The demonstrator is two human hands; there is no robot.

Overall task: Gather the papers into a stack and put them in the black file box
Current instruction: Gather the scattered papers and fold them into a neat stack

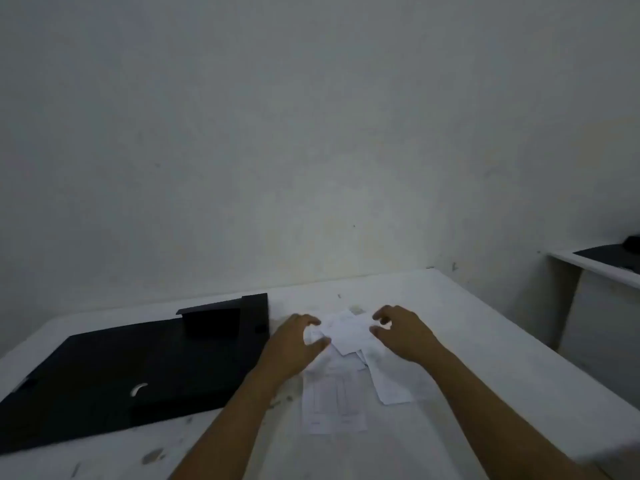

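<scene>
White papers (341,368) loosely overlapped, crumpled at far end, between both hands.

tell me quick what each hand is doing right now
Left hand: closed on the edge of the papers.
Right hand: open, fingers curled over the papers, not gripping.

**Bare back-office or storage room, dimly lit**

Plain white wall (311,133), scuffed and unadorned. White table (485,358) pushed against it, surface stained. Black file box (104,375) lying open flat, printed papers (334,400) loose beside it. Second white desk (595,268) at right holds something dark, too blurred to identify. Probably an office workroom.
</scene>
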